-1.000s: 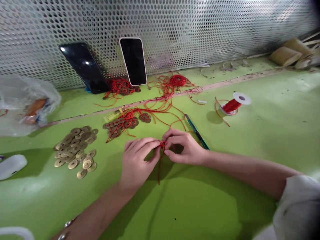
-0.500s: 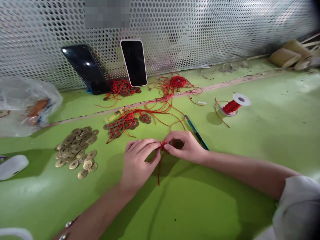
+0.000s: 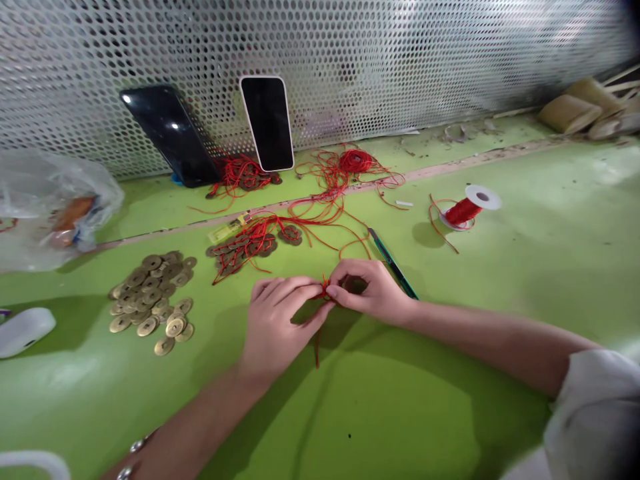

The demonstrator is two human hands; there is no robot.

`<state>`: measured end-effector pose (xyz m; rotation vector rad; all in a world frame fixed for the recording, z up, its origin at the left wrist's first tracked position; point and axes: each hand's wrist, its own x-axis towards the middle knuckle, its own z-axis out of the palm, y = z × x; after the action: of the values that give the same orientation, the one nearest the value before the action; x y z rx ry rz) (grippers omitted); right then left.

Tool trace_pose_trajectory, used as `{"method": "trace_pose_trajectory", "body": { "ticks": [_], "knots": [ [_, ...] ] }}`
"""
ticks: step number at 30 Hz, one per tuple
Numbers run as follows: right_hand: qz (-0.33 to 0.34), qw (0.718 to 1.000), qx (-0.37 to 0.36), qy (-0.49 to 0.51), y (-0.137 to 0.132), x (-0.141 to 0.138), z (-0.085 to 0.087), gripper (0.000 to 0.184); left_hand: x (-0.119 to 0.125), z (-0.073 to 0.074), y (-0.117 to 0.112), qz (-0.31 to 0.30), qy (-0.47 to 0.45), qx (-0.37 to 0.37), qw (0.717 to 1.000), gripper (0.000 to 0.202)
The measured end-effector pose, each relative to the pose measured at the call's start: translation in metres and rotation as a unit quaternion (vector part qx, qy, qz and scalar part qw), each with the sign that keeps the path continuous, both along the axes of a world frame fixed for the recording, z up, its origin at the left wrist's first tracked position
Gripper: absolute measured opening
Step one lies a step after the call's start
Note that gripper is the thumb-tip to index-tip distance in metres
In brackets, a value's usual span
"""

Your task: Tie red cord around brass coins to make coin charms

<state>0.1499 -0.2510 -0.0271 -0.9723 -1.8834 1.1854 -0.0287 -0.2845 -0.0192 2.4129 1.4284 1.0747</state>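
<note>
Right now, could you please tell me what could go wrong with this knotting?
The red cord is pinched only between fingertips of the left hand and right hand; it may slip and loosen.
Loose strands lie just behind the hands and might snag.
The green tool lies beside the right hand and could get knocked.

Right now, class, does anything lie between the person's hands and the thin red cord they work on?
Nothing visible does: the left hand and right hand both pinch the thin red cord directly. The round brass coins lie apart, leftward.
</note>
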Motion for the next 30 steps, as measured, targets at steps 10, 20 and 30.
{"method": "trace_pose_trajectory", "body": {
  "ticks": [10, 20, 30],
  "knots": [
    [0.01, 1.0, -0.023, -0.002, 0.0011, -0.0013, -0.0044, 0.012, -0.0027, -0.0052, 0.0038, 0.039, -0.147, -0.163, 0.975, 0.008],
    [0.005, 1.0, 0.016, -0.005, 0.0002, 0.0003, -0.0006, 0.004, -0.0037, -0.0081, 0.0073, 0.048, -0.26, -0.228, 0.937, 0.007],
    [0.006, 0.998, 0.042, 0.037, 0.0021, 0.0043, -0.0004, 0.009, -0.0042, -0.0068, 0.0074, 0.055, -0.262, -0.221, 0.938, 0.007]
  ]
}}
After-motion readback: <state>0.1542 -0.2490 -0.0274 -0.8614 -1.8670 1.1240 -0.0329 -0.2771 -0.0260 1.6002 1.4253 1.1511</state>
